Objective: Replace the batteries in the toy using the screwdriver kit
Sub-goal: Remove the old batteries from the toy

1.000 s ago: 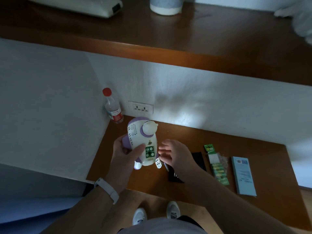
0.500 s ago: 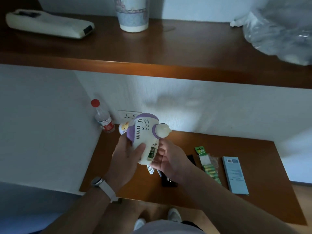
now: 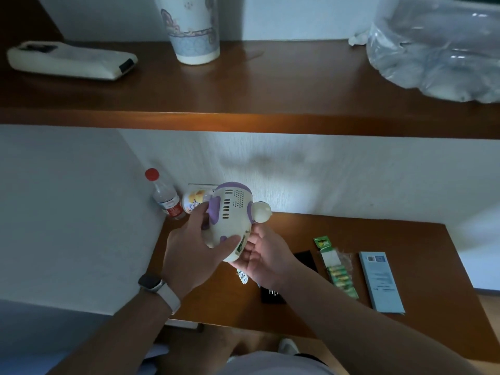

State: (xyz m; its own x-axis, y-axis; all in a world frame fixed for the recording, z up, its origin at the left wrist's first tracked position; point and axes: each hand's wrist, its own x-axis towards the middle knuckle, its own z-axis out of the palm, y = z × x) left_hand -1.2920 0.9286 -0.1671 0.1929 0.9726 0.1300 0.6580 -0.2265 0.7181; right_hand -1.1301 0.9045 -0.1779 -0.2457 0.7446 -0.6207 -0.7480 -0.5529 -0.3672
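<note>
The left hand (image 3: 189, 247) grasps the white and purple rounded plastic toy (image 3: 230, 217) by its body, thumb across the front, and holds it in the air above the brown wooden desk (image 3: 405, 253). The right hand (image 3: 266, 257), palm up, curls its fingers round the toy's lower end. On the desk to the right lie a flat black case (image 3: 305, 259), partly hidden by the right wrist, a green pack of batteries (image 3: 338, 272) and a pale blue flat box (image 3: 381, 282).

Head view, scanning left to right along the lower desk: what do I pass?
red-capped bottle → toy, held up off the desk → black case → green battery pack → pale blue box
</note>
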